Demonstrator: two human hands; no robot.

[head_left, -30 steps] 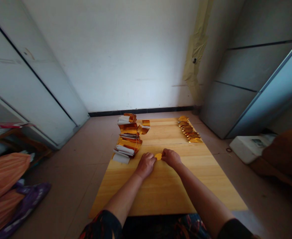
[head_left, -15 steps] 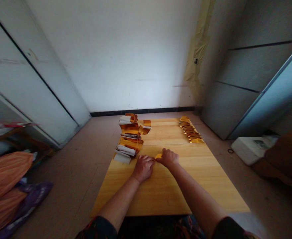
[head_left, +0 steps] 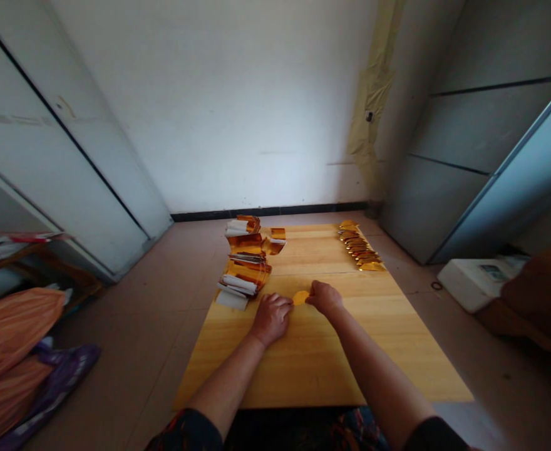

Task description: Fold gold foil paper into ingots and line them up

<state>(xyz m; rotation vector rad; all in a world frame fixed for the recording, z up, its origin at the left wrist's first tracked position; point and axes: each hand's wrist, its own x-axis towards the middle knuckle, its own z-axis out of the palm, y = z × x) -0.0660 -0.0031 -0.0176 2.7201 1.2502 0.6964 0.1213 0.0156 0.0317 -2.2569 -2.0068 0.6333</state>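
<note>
Between my two hands, just above or on the wooden table (head_left: 322, 363), is a small folded piece of gold foil paper (head_left: 300, 297). My left hand (head_left: 272, 318) rests low over the table, its fingertips pinching the left end of the piece. At the other end my right hand (head_left: 325, 297) has its thumb and fingers closed on the paper, partly hiding it. Left of my hands lie loose stacks of gold foil paper sheets (head_left: 247, 270), some showing pale grey backs. A row of folded gold paper pieces (head_left: 360, 250) overlaps along the far right edge.
A white wall (head_left: 257, 125) stands behind the table. Grey cabinets (head_left: 463, 138) rise at the right, above a white box (head_left: 468, 282) on the floor. Orange and purple bags (head_left: 17, 338) lie at the left.
My right hand has drawn slightly right, so more of the gold piece shows between my hands. My left hand stays nearly where it was.
</note>
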